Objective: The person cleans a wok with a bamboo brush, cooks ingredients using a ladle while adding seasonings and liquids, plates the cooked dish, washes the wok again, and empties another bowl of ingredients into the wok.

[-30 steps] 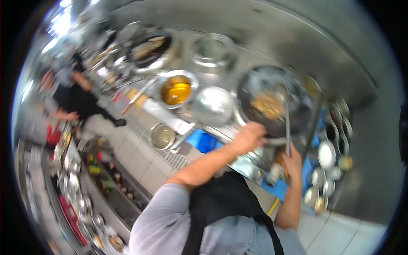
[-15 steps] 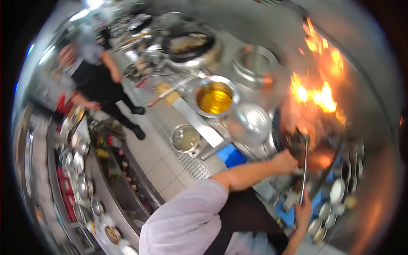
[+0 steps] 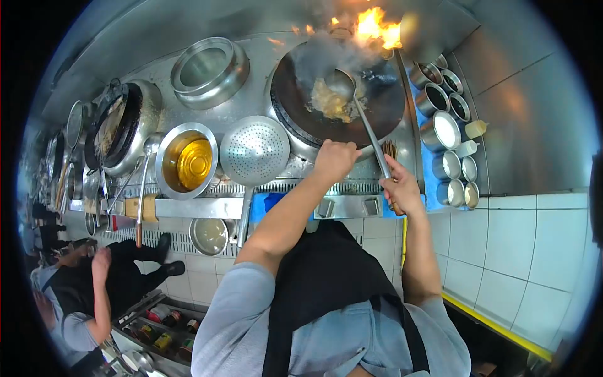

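Note:
My left hand (image 3: 337, 162) is closed at the near rim of a dark wok (image 3: 383, 116); its fingers hide the exact spot they grip. In my right hand (image 3: 402, 187) is the handle of a steel ladle (image 3: 342, 83), whose bowl reaches down into the wok. Beside the bowl lies pale yellowish food (image 3: 330, 103), partly veiled by smoke. Flames (image 3: 377, 28) rise at the wok's far edge.
A perforated strainer (image 3: 254, 151) and a pot of yellow oil (image 3: 195, 163) stand left of the wok. Several seasoning containers (image 3: 440, 132) line the right side. Farther left are another wok (image 3: 119, 129) and a co-worker (image 3: 94, 289).
The view has swung round to the right, so the wok is now in front of me. The flames look much smaller. Both hands keep their grip on the wok and ladle.

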The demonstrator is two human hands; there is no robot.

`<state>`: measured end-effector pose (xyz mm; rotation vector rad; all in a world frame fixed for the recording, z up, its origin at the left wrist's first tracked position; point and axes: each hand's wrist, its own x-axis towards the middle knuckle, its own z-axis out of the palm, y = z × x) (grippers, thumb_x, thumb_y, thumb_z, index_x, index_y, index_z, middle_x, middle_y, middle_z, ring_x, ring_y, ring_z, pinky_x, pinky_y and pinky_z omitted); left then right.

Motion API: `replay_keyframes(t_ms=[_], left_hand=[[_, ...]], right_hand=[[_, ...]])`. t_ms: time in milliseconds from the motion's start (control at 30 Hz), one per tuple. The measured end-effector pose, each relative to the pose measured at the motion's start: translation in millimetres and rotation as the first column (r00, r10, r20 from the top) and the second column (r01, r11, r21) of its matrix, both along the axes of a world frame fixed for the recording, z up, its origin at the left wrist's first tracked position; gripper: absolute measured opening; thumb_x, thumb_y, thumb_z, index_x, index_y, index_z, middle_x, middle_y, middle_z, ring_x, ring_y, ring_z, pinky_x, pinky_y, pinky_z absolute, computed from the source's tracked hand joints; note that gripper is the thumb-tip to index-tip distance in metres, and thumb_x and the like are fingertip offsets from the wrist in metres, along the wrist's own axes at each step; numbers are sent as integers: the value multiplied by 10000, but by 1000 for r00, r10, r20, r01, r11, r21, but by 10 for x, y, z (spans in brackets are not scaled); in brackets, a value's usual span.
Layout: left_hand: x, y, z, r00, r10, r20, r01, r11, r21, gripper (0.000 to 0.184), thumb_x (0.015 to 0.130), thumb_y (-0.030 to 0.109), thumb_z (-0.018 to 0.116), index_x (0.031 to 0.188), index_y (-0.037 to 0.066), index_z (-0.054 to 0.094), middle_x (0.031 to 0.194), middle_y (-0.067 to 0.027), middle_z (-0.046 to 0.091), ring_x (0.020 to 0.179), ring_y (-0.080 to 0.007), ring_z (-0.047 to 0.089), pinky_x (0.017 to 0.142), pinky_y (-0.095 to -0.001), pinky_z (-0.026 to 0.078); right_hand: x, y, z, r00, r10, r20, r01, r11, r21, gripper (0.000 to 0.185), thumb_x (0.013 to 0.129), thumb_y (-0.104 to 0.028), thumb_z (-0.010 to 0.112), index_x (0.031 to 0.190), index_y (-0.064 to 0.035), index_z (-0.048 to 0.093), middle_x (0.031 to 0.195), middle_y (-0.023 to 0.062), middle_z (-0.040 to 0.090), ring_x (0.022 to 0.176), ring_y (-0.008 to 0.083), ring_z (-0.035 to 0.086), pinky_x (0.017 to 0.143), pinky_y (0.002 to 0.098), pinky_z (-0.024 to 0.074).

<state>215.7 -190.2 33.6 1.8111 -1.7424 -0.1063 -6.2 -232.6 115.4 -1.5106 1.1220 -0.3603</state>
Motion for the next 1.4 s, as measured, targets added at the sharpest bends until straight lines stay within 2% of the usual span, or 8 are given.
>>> replay_keyframes(t_ms=[433, 533, 667, 833, 933, 1167, 1233, 1400], left_hand=[[51, 21, -57, 1000, -5, 26, 5, 1000, 2, 322, 995, 375, 641, 840, 92, 660, 785, -121, 730, 770, -328, 715, 759, -464, 488], [53, 27, -41, 1000, -7, 28, 7, 1000, 1, 318, 999, 374, 636, 855, 92, 666, 793, -117, 734, 779, -320, 720, 765, -466, 489], [28, 6, -72, 998, 1, 61, -1, 1000, 1, 308, 999, 369, 637, 866, 92, 668, 794, -115, 735, 775, -315, 723, 765, -468, 488], [-1, 26, -49, 998, 5, 55, -5, 1000, -10, 313, 996, 369, 642, 838, 100, 657, 768, -121, 727, 749, -327, 717, 751, -468, 489], [13, 49, 111, 1000, -10, 24, 11, 999, -32, 320, 993, 369, 646, 822, 99, 651, 747, -134, 716, 745, -342, 711, 746, -476, 488], [26, 42, 26, 1000, -3, 5, 3, 998, -64, 338, 989, 364, 649, 818, 73, 654, 748, -161, 703, 770, -378, 698, 751, -497, 497], [-6, 73, 157, 1000, 13, -20, -14, 999, -49, 338, 986, 358, 654, 810, 68, 652, 768, -170, 704, 788, -382, 696, 756, -505, 499], [-119, 103, 172, 998, 66, -11, -67, 996, -61, 316, 974, 332, 668, 812, 60, 661, 815, -174, 704, 840, -391, 686, 767, -513, 498]], right_hand=[[424, -204, 38, 925, 131, -357, -239, 931, -276, 697, 868, -46, 629, 1543, -190, 535, 794, 125, 657, 678, 202, 628, 695, 359, 530], [182, -253, -169, 975, 68, -214, -130, 947, -295, 753, 853, -7, 684, 1566, -165, 502, 763, 38, 611, 655, 129, 569, 645, 322, 499], [447, -386, -182, 889, -263, -375, -12, 805, -593, 696, 876, -80, 624, 1556, -174, 506, 835, 219, 726, 713, 269, 722, 724, 422, 562], [686, -182, 482, 859, -2, -512, -90, 984, -156, 735, 869, -71, 606, 1567, -263, 481, 963, 289, 723, 796, 353, 739, 816, 442, 585], [390, -266, 108, 840, 136, -525, -413, 789, -455, 733, 860, -62, 624, 1551, -277, 507, 1025, 266, 728, 870, 354, 737, 857, 428, 575], [401, -539, 55, 914, -60, -401, -126, 897, -423, 715, 861, -78, 634, 1549, -227, 511, 1069, 259, 732, 948, 374, 729, 885, 430, 555], [563, -443, 385, 908, -72, -413, 32, 994, -103, 735, 870, -79, 605, 1573, -247, 472, 1096, 281, 723, 988, 396, 725, 906, 443, 558], [73, -615, 255, 831, 199, -520, -401, 862, -311, 780, 858, -44, 598, 1562, -358, 473, 1196, 259, 704, 1087, 389, 702, 953, 457, 538]])
